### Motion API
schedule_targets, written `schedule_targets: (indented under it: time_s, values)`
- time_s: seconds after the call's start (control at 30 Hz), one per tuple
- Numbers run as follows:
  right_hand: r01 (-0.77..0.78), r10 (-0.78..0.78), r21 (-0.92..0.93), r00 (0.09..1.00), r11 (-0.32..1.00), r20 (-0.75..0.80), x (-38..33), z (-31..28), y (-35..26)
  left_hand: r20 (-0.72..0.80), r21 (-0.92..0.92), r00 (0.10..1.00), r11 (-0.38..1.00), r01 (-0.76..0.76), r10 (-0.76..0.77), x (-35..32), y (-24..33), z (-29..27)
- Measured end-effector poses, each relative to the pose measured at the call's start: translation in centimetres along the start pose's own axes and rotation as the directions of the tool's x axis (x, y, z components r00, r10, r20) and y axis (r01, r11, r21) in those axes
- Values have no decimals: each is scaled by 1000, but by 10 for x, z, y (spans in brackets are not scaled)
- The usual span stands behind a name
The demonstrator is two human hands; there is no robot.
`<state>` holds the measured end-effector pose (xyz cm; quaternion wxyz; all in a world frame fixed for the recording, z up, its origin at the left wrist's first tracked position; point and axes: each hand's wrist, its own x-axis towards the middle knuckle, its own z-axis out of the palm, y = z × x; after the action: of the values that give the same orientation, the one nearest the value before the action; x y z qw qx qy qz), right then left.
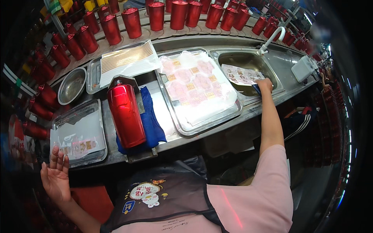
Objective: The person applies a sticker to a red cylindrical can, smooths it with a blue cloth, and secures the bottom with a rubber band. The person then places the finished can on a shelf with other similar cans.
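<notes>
My right hand (pixel 265 86) reaches over the sink, its fingers closed around a small dark blue thing (pixel 256 89) whose kind I cannot make out. Beside those fingers, a printed decal sheet (pixel 241 73) lies in the sink (pixel 224 59); whether I also pinch its corner is hidden. My left hand (pixel 57 178) is raised with its palm showing and fingers stretched, holding nothing. Nearest to it is a steel tray (pixel 101 128) with white paper and a strip of decals (pixel 83 146). A glossy red bottle-shaped vessel (pixel 125 112) lies in a metal cradle over a blue cloth (pixel 153 122).
A large tray (pixel 182 130) of pink and gold decal sheets stands mid-bench. Behind it are a striped sheet (pixel 128 60), a steel bowl (pixel 72 86) and a curved row of red vessels (pixel 156 17). A white faucet (pixel 274 37) rises behind the sink; a white container (pixel 305 70) sits right.
</notes>
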<state>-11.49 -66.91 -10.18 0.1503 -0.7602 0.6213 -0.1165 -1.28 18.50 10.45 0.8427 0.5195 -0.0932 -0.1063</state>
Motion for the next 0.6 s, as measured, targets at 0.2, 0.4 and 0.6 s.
schedule_targets:
  time_s: [0.2, 0.4, 0.6]
  values:
    - [552, -479, -546, 830, 630, 286, 77, 46, 106, 47, -87, 996, 992, 86, -82, 50, -17, -14]
    - [613, -562, -300, 790, 730, 247, 112, 36, 98, -346, 242, 925, 968, -73, 156, 52, 16, -37]
    - [533, -601, 375, 794, 759, 87, 11, -59, 47, -351, 567, 924, 819, 82, 151, 67, -29, -97]
